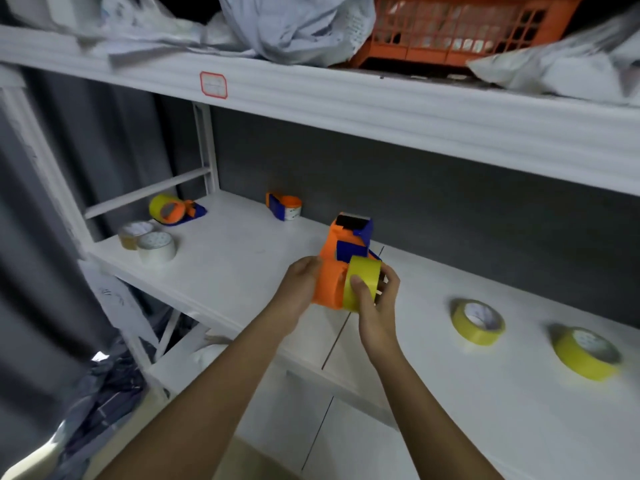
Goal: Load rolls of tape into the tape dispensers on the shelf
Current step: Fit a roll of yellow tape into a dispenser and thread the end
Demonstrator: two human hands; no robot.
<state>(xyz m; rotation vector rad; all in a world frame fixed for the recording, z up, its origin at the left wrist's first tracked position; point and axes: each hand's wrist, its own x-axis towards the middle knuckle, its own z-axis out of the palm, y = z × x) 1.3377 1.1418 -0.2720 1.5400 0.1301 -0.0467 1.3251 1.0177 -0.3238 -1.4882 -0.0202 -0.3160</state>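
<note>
My left hand point(300, 282) grips the drum of an orange and blue tape dispenser point(341, 251) above the white shelf point(242, 258). My right hand point(375, 299) holds a yellow tape roll point(362, 277) against the drum's right end, thumb on the roll's face. Two more yellow rolls point(479, 322) point(587, 353) lie flat on the shelf to the right. At the far left lies a dispenser with a yellow roll in it point(173, 209). Another orange and blue dispenser point(284, 206) stands at the back.
Two pale tape rolls point(156, 247) point(133, 233) sit near the shelf's left end. The upper shelf point(381, 109) carries an orange crate point(460, 29) and grey plastic bags point(294, 26). Bags also lie on the lower shelf and the floor at the left.
</note>
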